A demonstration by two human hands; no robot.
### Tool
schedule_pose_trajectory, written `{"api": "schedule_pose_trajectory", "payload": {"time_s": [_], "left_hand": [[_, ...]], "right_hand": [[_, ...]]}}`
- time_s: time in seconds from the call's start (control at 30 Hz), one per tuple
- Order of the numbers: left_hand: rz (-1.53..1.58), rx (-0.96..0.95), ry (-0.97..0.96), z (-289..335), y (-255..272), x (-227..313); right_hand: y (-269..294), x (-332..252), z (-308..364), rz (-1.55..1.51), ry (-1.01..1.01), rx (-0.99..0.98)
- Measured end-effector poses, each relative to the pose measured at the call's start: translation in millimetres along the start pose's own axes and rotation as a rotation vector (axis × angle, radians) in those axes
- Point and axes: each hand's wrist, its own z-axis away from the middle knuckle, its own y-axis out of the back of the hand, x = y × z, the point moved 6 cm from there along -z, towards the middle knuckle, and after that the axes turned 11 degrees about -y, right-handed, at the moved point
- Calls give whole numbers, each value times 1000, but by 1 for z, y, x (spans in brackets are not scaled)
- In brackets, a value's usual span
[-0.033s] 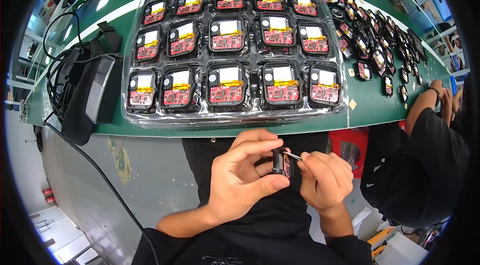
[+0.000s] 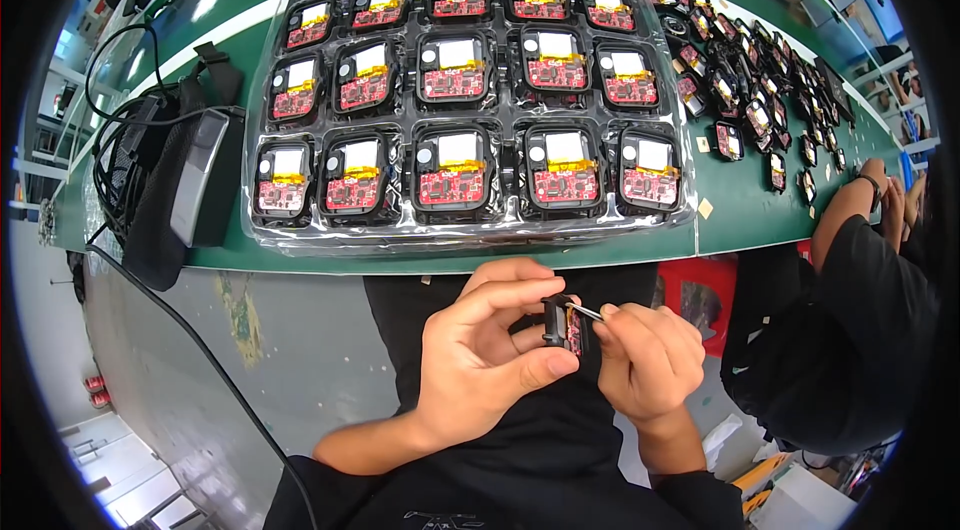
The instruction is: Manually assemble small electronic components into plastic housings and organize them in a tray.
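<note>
Module [image 2: 565, 327] upright, pinched edgewise between left hand [image 2: 480, 355] fingers; right hand [image 2: 645, 360] fingers clamped on tweezers [image 2: 588, 312], tip touching module's upper right edge.

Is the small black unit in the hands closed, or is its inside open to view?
Open: the small black unit, pinched by the left hand, shows its red board.

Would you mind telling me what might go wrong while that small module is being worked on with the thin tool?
The left hand pinches the small black module by its edges over the lap, off the green bench; a slip could drop it to the floor. The right hand presses a thin metal tool against its red board, which might get scratched. The tray reaches the bench's front edge, so a nudge might shift it.
</note>
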Motion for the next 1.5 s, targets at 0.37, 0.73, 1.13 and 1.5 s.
{"api": "schedule_pose_trajectory", "payload": {"time_s": [0.37,0.73,1.13,1.5], "left_hand": [[-57,16,-24,-1,-1,0],[-68,-6,2,2,-2,-1],[-19,37,-33,2,-10,-1],[207,-172,10,-2,1,23]], "right_hand": [[0,7,2,-44,-39,-7],[-1,3,3,3,-1,-23],[-2,1,8,13,11,16],[32,25,-9,-211,-25,88]]}}
